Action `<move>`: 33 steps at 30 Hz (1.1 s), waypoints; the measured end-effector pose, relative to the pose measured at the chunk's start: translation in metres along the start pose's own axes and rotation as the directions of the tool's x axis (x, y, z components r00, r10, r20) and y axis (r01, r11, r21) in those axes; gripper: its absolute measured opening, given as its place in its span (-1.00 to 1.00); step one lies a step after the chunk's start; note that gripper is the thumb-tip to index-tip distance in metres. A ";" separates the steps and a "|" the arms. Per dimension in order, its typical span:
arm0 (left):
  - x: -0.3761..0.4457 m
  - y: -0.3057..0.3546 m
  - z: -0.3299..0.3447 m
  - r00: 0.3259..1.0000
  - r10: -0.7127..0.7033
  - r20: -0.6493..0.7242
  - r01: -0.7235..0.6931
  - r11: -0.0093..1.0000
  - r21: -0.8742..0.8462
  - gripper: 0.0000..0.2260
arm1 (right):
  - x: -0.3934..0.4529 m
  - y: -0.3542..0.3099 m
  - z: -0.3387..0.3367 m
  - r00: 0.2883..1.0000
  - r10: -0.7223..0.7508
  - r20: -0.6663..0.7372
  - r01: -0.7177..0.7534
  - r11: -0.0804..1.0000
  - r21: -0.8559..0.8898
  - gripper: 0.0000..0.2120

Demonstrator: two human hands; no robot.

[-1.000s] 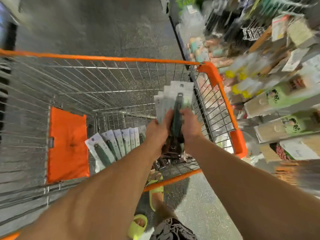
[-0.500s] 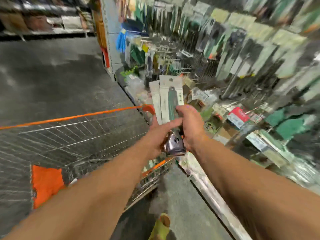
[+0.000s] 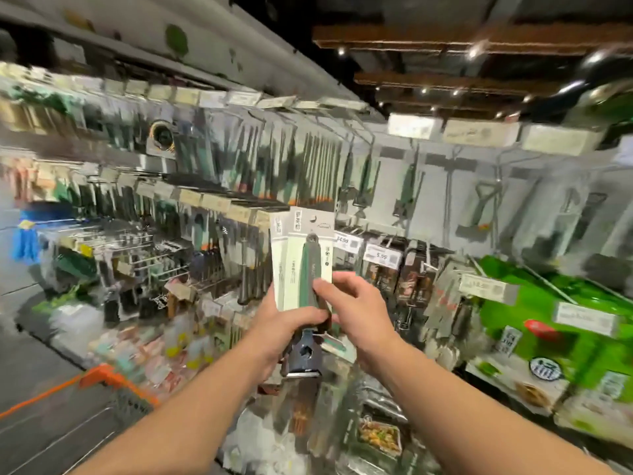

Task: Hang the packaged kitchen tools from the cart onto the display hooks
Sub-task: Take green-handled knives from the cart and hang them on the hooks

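A stack of packaged kitchen tools [image 3: 301, 258] is held upright at centre frame, in front of the display wall. The front card carries a green-handled tool [image 3: 310, 272]; a second card edge is seen just behind, to the left. The left hand [image 3: 286, 325] is wrapped round the lower part of the stack, thumb across the front. The right hand [image 3: 356, 303] is pinching the right edge of the front card at the tool's handle, fingers curled. The tools' metal heads [image 3: 303, 358] are seen hanging below the left hand. The orange-rimmed cart [image 3: 102, 375] is seen at near left, its corner only. The display hooks [image 3: 346, 138] on the far wall are heavily blurred; similar green tools are hung there.
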State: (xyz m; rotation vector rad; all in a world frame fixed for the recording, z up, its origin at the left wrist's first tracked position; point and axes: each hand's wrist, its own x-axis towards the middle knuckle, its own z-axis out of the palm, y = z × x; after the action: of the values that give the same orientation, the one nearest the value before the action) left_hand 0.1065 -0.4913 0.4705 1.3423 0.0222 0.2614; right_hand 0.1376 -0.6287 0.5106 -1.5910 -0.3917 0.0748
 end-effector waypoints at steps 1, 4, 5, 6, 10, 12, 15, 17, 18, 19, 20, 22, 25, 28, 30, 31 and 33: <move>0.004 0.004 0.018 1.000 0.000 0.030 0.000 1.000 -0.004 -0.39 | -0.002 -0.008 -0.019 1.000 -0.006 -0.018 0.006 1.000 0.009 -0.89; 0.013 0.012 0.067 0.992 0.009 0.124 -0.008 1.000 -0.007 -0.38 | -0.005 -0.025 -0.067 0.997 -0.020 -0.079 0.019 1.000 -0.010 -0.87; 0.016 0.013 0.082 0.990 0.009 0.141 -0.009 1.000 -0.003 -0.33 | -0.006 -0.029 -0.080 0.994 -0.023 -0.107 0.022 1.000 -0.014 -0.89; 0.018 0.014 0.097 0.988 0.015 0.153 -0.015 1.000 0.002 -0.29 | -0.007 -0.033 -0.094 0.991 -0.027 -0.129 0.026 1.000 -0.008 -0.91; 0.029 0.007 0.149 0.978 0.027 0.209 -0.029 1.000 0.006 -0.32 | -0.018 -0.045 -0.142 0.982 -0.053 -0.180 0.052 0.999 -0.011 -0.86; 0.032 0.002 0.170 0.970 0.024 0.243 -0.032 0.999 0.029 -0.30 | -0.022 -0.046 -0.163 0.980 -0.046 -0.191 0.045 0.999 -0.012 -0.79; 0.036 -0.001 0.193 0.966 0.034 0.256 -0.045 0.998 0.035 -0.29 | -0.025 -0.050 -0.190 0.979 -0.018 -0.204 0.014 1.000 -0.019 -0.79; 0.036 -0.003 0.207 0.965 0.037 0.260 -0.048 0.998 0.035 -0.32 | -0.025 -0.049 -0.205 0.976 0.010 -0.216 -0.013 1.000 -0.011 -0.78; 0.035 -0.004 0.213 0.965 0.037 0.260 -0.047 0.998 0.031 -0.33 | -0.025 -0.049 -0.213 0.975 0.023 -0.220 -0.022 1.000 0.010 -0.77; 0.034 -0.005 0.219 0.965 0.040 0.261 -0.048 0.999 0.024 -0.32 | -0.025 -0.048 -0.219 0.974 0.037 -0.222 -0.030 0.999 0.034 -0.75; 0.035 -0.006 0.224 0.965 0.044 0.260 -0.051 0.998 0.020 -0.30 | -0.024 -0.046 -0.225 0.974 0.046 -0.220 -0.036 0.998 0.051 -0.73; 0.035 -0.009 0.231 0.967 0.054 0.247 -0.059 0.998 0.015 -0.25 | -0.023 -0.045 -0.233 0.976 0.056 -0.209 -0.043 0.997 0.069 -0.70; 0.037 -0.011 0.235 0.976 0.061 0.207 -0.067 0.998 0.020 -0.21 | -0.016 -0.041 -0.241 0.981 0.053 -0.189 -0.040 0.996 0.077 -0.71; 0.039 -0.011 0.230 0.989 0.045 0.139 -0.047 0.999 0.012 -0.25 | -0.007 -0.039 -0.240 0.984 0.017 -0.175 -0.007 0.998 0.057 -0.76; 0.044 -0.009 0.220 0.994 0.036 0.098 -0.037 0.999 0.012 -0.35 | 0.003 -0.037 -0.232 0.988 0.016 -0.151 -0.009 0.999 0.052 -0.78; 0.048 -0.008 0.213 0.995 0.034 0.089 -0.035 0.999 0.019 -0.37 | 0.009 -0.035 -0.227 0.991 0.026 -0.132 -0.019 0.998 0.054 -0.78; 0.059 -0.006 0.199 0.996 0.027 0.082 -0.029 0.999 0.034 -0.39 | 0.023 -0.029 -0.213 0.993 0.043 -0.112 -0.040 0.999 0.033 -0.77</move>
State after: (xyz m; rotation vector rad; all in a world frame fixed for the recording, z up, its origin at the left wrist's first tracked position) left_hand 0.1976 -0.6712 0.5185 1.3878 -0.0604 0.2309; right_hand 0.2139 -0.8252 0.5572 -1.5651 -0.2684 0.0226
